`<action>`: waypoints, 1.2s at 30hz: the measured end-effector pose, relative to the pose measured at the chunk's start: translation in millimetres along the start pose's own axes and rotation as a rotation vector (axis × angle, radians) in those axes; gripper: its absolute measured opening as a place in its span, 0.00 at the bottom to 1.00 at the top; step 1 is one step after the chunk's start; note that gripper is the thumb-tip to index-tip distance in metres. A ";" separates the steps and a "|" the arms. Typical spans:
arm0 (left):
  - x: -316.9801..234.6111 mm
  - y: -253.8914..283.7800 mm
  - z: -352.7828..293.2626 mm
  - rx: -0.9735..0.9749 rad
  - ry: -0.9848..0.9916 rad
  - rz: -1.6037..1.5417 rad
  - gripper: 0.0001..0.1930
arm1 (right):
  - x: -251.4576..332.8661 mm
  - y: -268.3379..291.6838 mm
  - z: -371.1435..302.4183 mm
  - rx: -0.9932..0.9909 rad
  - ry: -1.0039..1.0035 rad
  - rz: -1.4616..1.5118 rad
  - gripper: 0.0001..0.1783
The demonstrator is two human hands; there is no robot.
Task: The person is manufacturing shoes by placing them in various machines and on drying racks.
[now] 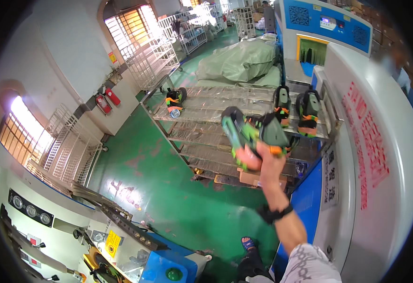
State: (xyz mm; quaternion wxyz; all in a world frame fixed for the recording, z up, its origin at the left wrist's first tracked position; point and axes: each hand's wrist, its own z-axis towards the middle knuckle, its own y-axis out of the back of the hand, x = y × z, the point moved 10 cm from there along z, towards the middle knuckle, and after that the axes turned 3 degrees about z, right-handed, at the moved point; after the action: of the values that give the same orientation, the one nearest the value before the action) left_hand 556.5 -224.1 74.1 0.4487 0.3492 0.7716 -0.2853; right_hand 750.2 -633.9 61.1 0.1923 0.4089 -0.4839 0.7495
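Over rack (201, 134), shoes (251, 132) in grip (263, 158)

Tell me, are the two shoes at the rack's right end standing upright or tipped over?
Tipped: the two shoes on the wire rack show dark soles with orange trim facing outward. Another pair is held in the right hand.
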 end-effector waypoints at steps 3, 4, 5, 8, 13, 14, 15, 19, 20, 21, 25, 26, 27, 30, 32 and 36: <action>-24.7 -3.4 -26.6 -0.095 -0.211 -0.120 0.21 | 74.6 -7.7 -131.3 -0.013 0.054 0.071 0.11; -27.1 -11.9 -35.8 0.014 -0.307 -0.105 0.30 | 101.5 -12.6 -164.8 0.054 0.138 0.084 0.19; -30.4 -16.3 -54.5 0.038 -0.374 -0.014 0.31 | 75.3 8.8 -200.6 0.013 0.036 0.035 0.28; -8.5 -30.0 -112.1 0.089 -0.498 -0.051 0.43 | 111.1 4.7 -270.4 0.073 -0.028 0.270 0.28; 33.5 -26.7 -189.4 0.004 -0.557 -0.106 0.48 | 174.1 -2.6 -396.2 0.263 -0.179 0.803 0.29; 36.8 -22.8 -204.3 -0.018 -0.593 -0.138 0.49 | 183.5 -10.0 -418.5 0.321 -0.227 0.903 0.29; 33.9 -25.9 -219.2 0.013 -0.667 -0.107 0.49 | 193.7 -19.5 -437.5 0.381 -0.279 1.000 0.29; 53.2 -45.1 -248.8 0.023 -0.643 -0.146 0.48 | 244.7 -32.1 -478.6 0.575 -0.400 1.242 0.30; 61.7 -53.3 -255.0 0.054 -0.658 -0.157 0.47 | 258.2 -13.4 -474.0 0.554 -0.082 0.852 0.33; 64.4 -57.5 -261.4 0.086 -0.665 -0.157 0.46 | 271.9 -1.0 -477.3 0.498 0.222 0.462 0.36; 72.4 -75.5 -275.9 0.166 -0.621 -0.127 0.42 | 353.9 5.1 -513.3 0.243 0.942 -0.387 0.43; 74.8 -83.5 -272.3 0.181 -0.615 -0.123 0.42 | 384.4 6.5 -525.2 0.190 1.118 -0.425 0.43; 76.3 -90.6 -269.8 0.184 -0.637 -0.121 0.41 | 388.7 17.7 -522.3 0.164 1.059 -0.436 0.42; 79.9 -134.8 -261.3 0.265 -0.582 -0.082 0.38 | 416.9 79.4 -498.4 0.217 0.659 -0.318 0.36; 92.3 -141.2 -252.0 0.208 -0.439 0.052 0.34 | 401.9 118.7 -484.3 0.277 0.230 -0.108 0.29; 110.1 -151.1 -214.2 0.090 -0.379 0.129 0.27 | 391.1 259.3 -487.5 0.043 -0.403 0.145 0.36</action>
State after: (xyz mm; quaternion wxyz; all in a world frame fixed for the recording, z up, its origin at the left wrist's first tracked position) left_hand 291.8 -121.2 88.3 0.5870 0.3578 0.6360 -0.3506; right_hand 133.4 -364.5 130.2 0.0284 0.5188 -0.5247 0.6743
